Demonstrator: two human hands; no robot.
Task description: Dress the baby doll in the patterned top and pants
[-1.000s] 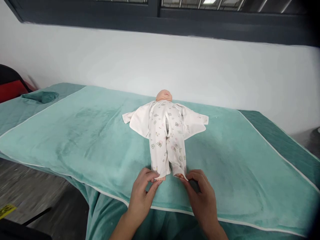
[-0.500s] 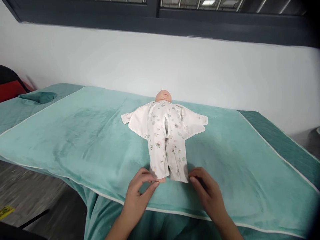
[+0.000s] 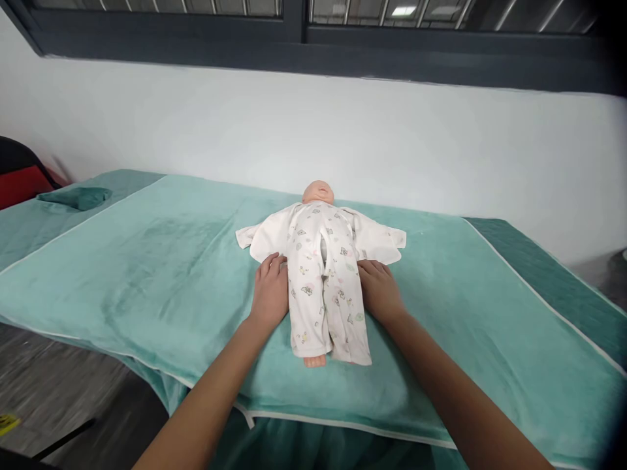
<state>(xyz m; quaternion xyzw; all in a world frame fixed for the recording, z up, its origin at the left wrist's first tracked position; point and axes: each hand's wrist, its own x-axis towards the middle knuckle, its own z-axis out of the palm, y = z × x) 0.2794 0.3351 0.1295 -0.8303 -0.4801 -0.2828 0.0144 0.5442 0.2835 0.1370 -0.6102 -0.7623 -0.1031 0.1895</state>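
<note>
A baby doll point(image 3: 318, 192) lies on its back, head toward the wall. It wears a white shirt point(image 3: 375, 240) with sleeves spread out and white printed trousers point(image 3: 306, 287) over it. At the trousers' left side rests my left hand point(image 3: 271, 287), fingers together and slightly bent against the fabric edge. Opposite it, my right hand point(image 3: 381, 288) lies along the other side, fingertips touching the trousers near the shirt hem. Both hands look open; their thumbs are hidden. One bare foot point(image 3: 315, 361) pokes out of the left cuff, while the right cuff covers the other.
The doll is on a green plush cover point(image 3: 186, 261) with white piping, draped over the bed's front edge. A folded green cloth point(image 3: 76, 197) lies far left, near a red and black chair point(image 3: 19, 183). Behind stand a white wall point(image 3: 196, 117) and dark window frame point(image 3: 294, 52).
Both hands have left the trouser cuffs and moved up along the sides to the doll's hips. More of the foot at the left cuff shows. The view has tilted up slightly.
</note>
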